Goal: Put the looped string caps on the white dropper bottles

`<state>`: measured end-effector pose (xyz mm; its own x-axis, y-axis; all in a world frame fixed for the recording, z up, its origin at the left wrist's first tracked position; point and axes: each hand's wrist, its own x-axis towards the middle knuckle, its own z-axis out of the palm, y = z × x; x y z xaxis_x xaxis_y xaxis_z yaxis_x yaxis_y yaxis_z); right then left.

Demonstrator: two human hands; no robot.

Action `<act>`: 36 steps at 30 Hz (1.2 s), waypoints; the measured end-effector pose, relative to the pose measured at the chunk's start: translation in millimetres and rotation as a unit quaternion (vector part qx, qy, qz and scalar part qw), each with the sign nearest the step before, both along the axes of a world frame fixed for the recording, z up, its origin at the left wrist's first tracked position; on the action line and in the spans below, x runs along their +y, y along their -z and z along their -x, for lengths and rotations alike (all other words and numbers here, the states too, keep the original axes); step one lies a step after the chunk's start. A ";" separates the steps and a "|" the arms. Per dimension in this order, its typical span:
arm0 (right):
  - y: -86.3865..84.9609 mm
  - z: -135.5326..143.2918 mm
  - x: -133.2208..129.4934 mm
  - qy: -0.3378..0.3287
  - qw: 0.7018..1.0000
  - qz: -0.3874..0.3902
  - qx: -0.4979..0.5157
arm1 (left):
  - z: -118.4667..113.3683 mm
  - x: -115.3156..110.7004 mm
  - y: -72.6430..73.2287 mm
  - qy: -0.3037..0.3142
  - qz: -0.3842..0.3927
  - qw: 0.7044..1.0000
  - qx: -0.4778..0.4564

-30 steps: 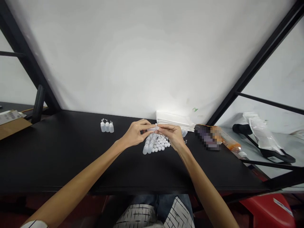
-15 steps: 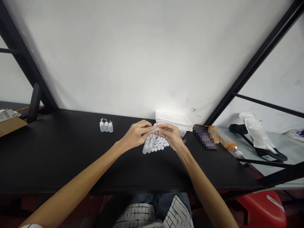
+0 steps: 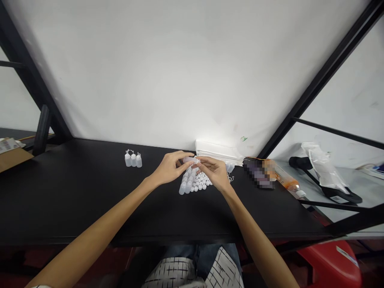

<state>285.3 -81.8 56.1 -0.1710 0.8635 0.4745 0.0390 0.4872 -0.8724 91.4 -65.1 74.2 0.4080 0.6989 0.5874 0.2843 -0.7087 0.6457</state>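
Observation:
Between my two hands a small translucent bottle (image 3: 189,159) lies tilted on its side above the black table. My left hand (image 3: 172,167) grips its body between thumb and fingers. At its right end, the fingertips of my right hand (image 3: 214,170) are closed on the white top. Below them stand several open-looking translucent bottles (image 3: 185,186) in rows, beside a cluster of small white caps (image 3: 200,185). My hands partly hide both groups. Farther left, three capped bottles (image 3: 133,161) stand together.
A stack of white sheets or bags (image 3: 217,150) rests against the wall. To the right are a blurred dark packet (image 3: 259,174) and an orange-labelled drink bottle (image 3: 286,180). A cardboard box (image 3: 15,158) is at far left, and the table's front edge (image 3: 180,240) runs near my lap.
My left fingers have opened a little around the bottle, so more of its body shows. Both hands remain in nearly the same place.

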 end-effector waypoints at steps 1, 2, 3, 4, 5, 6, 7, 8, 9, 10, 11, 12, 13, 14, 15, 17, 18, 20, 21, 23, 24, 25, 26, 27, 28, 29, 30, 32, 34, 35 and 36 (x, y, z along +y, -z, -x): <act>-0.1 -0.2 -0.4 -0.004 1.000 -0.003 -0.011 | -0.2 -0.5 -0.2 0.009 0.023 1.000 -0.002; -0.5 -0.1 -0.9 -0.011 1.000 -0.005 -0.019 | -0.2 -0.8 -0.3 0.022 0.044 0.999 -0.006; -0.9 0.1 -1.4 -0.017 1.000 -0.005 -0.024 | 0.0 -0.9 -0.1 0.036 0.060 0.997 -0.013; -1.3 0.4 -2.0 -0.023 0.999 -0.005 -0.026 | 0.4 -0.8 0.4 0.047 0.073 0.996 -0.019; -1.5 0.7 -2.4 -0.028 0.999 -0.004 -0.026 | 0.8 -0.6 1.1 0.056 0.083 0.995 -0.025; -1.4 0.8 -2.6 -0.032 0.999 -0.002 -0.025 | 1.2 -0.1 2.1 0.063 0.089 0.994 -0.027; -1.0 0.7 -2.6 -0.035 0.999 0.000 -0.024 | 1.4 0.5 3.2 0.068 0.094 0.993 -0.028; -0.3 0.4 -2.3 -0.036 0.999 0.002 -0.022 | 1.5 1.1 4.5 0.072 0.097 0.992 -0.027; 0.4 -0.1 -1.9 -0.038 0.999 0.004 -0.021 | 1.3 1.8 5.7 0.073 0.098 0.992 -0.024; 1.2 -0.7 -1.3 -0.041 0.999 0.006 -0.019 | 1.0 2.3 7.0 0.071 0.097 0.993 -0.022; 1.9 -1.2 -0.6 -0.044 0.999 0.007 -0.016 | 0.6 2.8 8.0 0.066 0.090 0.994 -0.019; 2.3 -1.7 -0.1 -0.046 0.999 0.007 -0.011 | 0.1 3.1 8.9 0.060 0.078 0.995 -0.016; 2.5 -2.0 0.2 -0.049 0.999 0.007 -0.006 | -0.3 3.2 9.5 0.053 0.063 0.997 -0.012; 2.3 -2.1 0.4 -0.051 0.999 0.009 -0.001 | -0.7 3.0 9.7 0.047 0.045 0.998 -0.008; 1.8 -2.1 0.2 -0.053 0.999 0.010 0.005 | -0.9 2.7 9.7 0.042 0.027 0.999 -0.003; 0.2 -2.0 -0.8 -0.055 0.998 0.015 0.010 | -1.0 1.6 9.0 0.036 -0.005 0.999 0.007; -0.8 -1.9 -1.6 -0.056 0.998 0.018 0.010 | -0.9 1.0 8.4 0.034 -0.017 0.999 0.011; -2.8 -1.8 -3.0 -0.057 0.998 0.021 0.012 | -0.7 0.3 7.4 0.034 -0.039 0.999 0.018; -3.5 -1.8 -3.5 -0.059 0.998 0.022 0.015 | -0.6 0.3 7.2 0.034 -0.051 0.998 0.020; -4.4 -1.7 -4.1 -0.061 0.998 0.026 0.023 | -0.6 1.0 7.6 0.033 -0.077 0.996 0.024; -4.5 -1.6 -4.2 -0.062 0.997 0.029 0.028 | -0.8 1.5 8.2 0.033 -0.092 0.995 0.026; -4.4 -1.7 -4.1 -0.061 0.997 0.033 0.032 | -1.0 2.1 9.0 0.033 -0.106 0.993 0.028; -4.1 -1.8 -3.9 -0.060 0.997 0.038 0.034 | -1.4 2.5 9.9 0.033 -0.120 0.992 0.028; -3.8 -2.1 -3.6 -0.058 0.997 0.043 0.036 | -1.8 2.9 10.7 0.033 -0.133 0.990 0.028; -3.5 -2.4 -3.2 -0.057 0.997 0.048 0.038 | -2.2 3.2 11.4 0.034 -0.143 0.989 0.028; -3.2 -2.8 -2.7 -0.055 0.996 0.053 0.040 | -2.5 3.5 11.9 0.034 -0.151 0.988 0.027; -3.1 -3.2 -2.2 -0.054 0.996 0.056 0.042 | -2.6 3.7 11.9 0.036 -0.155 0.987 0.028; -3.4 -3.2 -1.1 -0.052 0.996 0.060 0.038 | -2.2 4.3 10.5 0.039 -0.147 0.988 0.032; -4.3 -2.0 -0.4 -0.044 0.997 0.058 0.024 | -0.7 5.0 7.7 0.039 -0.117 0.992 0.042; -4.9 -0.9 -0.4 -0.038 0.998 0.057 0.013 | 0.2 5.4 6.1 0.036 -0.097 0.993 0.049; -5.5 0.5 -0.6 -0.032 0.998 0.057 0.000 | 1.0 5.7 4.6 0.031 -0.080 0.995 0.057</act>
